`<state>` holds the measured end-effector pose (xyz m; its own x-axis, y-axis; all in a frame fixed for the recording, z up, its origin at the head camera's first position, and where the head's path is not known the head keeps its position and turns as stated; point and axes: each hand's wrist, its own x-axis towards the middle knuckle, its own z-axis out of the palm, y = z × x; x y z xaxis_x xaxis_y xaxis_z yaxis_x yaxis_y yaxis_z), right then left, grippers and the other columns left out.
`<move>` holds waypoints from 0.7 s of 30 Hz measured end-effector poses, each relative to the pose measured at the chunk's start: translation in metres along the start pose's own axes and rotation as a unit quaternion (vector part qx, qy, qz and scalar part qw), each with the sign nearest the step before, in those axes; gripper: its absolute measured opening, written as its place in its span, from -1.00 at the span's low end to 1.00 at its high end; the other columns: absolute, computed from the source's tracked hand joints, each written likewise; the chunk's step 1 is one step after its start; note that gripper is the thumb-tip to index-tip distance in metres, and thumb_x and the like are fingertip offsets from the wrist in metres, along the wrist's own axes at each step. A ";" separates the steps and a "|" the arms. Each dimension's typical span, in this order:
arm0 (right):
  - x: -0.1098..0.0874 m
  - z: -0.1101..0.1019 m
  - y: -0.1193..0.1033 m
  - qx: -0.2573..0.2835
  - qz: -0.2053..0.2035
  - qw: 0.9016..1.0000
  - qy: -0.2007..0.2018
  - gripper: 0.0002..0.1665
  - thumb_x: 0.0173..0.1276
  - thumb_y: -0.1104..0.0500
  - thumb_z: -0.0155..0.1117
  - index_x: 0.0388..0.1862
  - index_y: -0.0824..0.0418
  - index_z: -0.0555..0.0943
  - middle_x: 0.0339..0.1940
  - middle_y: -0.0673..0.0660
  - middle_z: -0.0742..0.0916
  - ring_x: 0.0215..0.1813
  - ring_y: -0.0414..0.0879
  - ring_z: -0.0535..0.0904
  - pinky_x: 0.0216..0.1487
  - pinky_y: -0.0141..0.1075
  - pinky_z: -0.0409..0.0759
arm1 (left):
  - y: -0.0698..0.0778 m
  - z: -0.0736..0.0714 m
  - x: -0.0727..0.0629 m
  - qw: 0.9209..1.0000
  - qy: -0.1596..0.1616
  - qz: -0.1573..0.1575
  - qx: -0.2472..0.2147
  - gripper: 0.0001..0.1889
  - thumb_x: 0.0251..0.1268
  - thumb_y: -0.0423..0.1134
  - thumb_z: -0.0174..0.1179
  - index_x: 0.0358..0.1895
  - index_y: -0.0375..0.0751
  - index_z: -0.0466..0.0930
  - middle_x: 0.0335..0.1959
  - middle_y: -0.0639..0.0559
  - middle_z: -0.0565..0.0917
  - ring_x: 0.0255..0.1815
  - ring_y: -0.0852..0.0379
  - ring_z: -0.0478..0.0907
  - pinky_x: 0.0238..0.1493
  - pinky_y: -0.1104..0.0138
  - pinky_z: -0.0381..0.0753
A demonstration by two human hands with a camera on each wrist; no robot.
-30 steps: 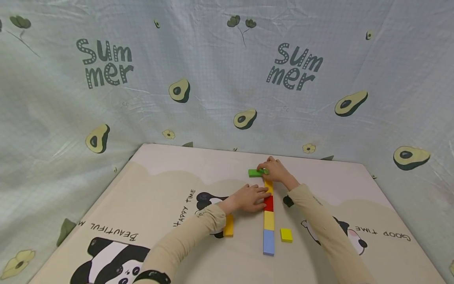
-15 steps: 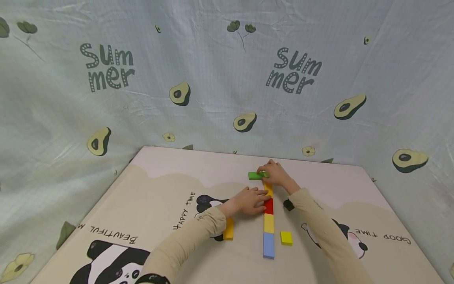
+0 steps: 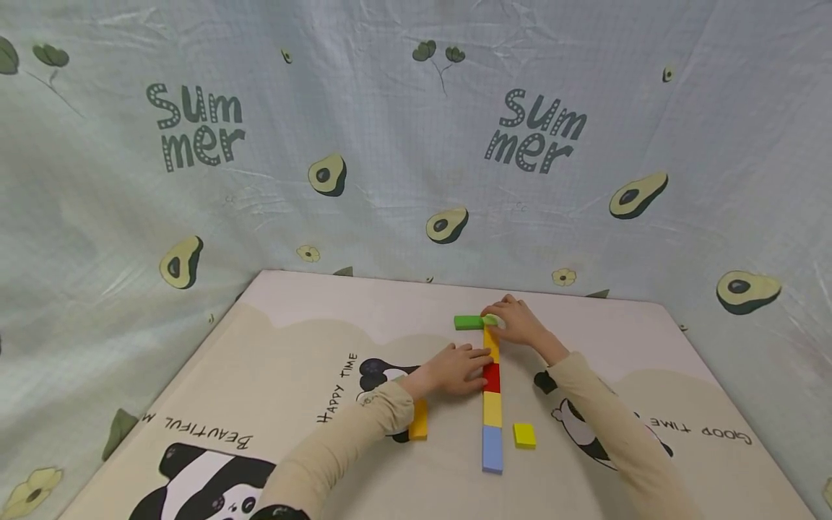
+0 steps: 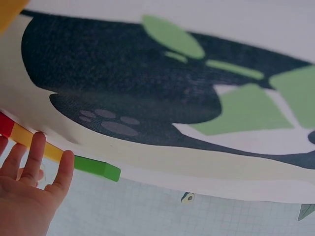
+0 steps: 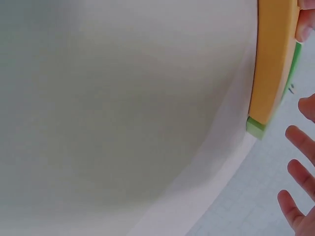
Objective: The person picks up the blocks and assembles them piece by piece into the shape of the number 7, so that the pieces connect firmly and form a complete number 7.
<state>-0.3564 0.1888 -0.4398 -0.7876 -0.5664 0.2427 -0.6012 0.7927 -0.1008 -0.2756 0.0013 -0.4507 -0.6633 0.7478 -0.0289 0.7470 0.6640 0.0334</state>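
Observation:
Wooden blocks lie end to end in a column: a blue block (image 3: pixel 492 449) nearest, then a pale yellow block (image 3: pixel 492 409), a red block (image 3: pixel 492 380) and an orange block (image 3: pixel 492 345). A green block (image 3: pixel 468 322) lies crosswise at the far end, with a light green piece (image 5: pixel 256 128) at the corner. My left hand (image 3: pixel 451 368) rests its extended fingers along the side of the red and orange blocks. My right hand (image 3: pixel 518 323) is beside the light green piece; in the right wrist view its fingers (image 5: pixel 300 137) are spread and apart from the blocks.
A yellow square block (image 3: pixel 523 435) lies right of the column. Another orange block (image 3: pixel 419 420) is by my left sleeve, partly covered by it. The panda-print table (image 3: pixel 312 303) ends at a hanging avocado-print cloth (image 3: pixel 383 180).
My right hand has shifted right, off the green block, so the light green piece at the corner shows more. The left hand stays at the column. The head view has tilted slightly up.

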 end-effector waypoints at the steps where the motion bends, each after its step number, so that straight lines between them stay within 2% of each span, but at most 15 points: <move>1: -0.003 -0.001 0.000 0.001 -0.001 1.000 0.002 -0.72 0.15 0.14 0.21 -0.12 0.09 0.59 -0.12 0.09 0.69 -0.12 0.01 0.39 -0.10 -0.02 0.38 | 0.000 0.000 0.000 1.000 -0.001 -0.001 0.000 -0.47 0.31 0.09 -0.15 0.31 0.03 0.20 0.35 0.13 0.24 0.29 0.05 0.27 0.22 0.03 0.28; 13: -0.046 -0.018 0.003 -0.015 -0.021 0.998 0.055 -0.66 0.11 0.17 0.25 -0.08 0.15 0.56 -0.11 0.11 0.66 -0.10 0.01 0.41 -0.15 -0.05 0.38 | 0.002 0.001 0.000 1.000 -0.008 -0.009 -0.004 -0.47 0.31 0.09 -0.16 0.32 0.05 0.18 0.36 0.15 0.21 0.31 0.06 0.23 0.25 0.04 0.24; 21: -0.076 -0.028 -0.002 -0.011 -0.023 0.998 0.059 -0.62 0.08 0.17 0.29 -0.07 0.16 0.56 -0.12 0.07 0.65 -0.07 -0.02 0.40 -0.12 -0.08 0.36 | 0.003 0.000 0.001 1.000 -0.010 -0.014 -0.002 -0.47 0.30 0.09 -0.14 0.31 0.07 0.19 0.35 0.16 0.22 0.31 0.04 0.23 0.25 0.03 0.24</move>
<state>-0.2916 0.2365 -0.4305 -0.7368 -0.5729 0.3590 -0.6323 0.7719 -0.0659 -0.2741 0.0041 -0.4511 -0.6832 0.7286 -0.0491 0.7278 0.6849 0.0362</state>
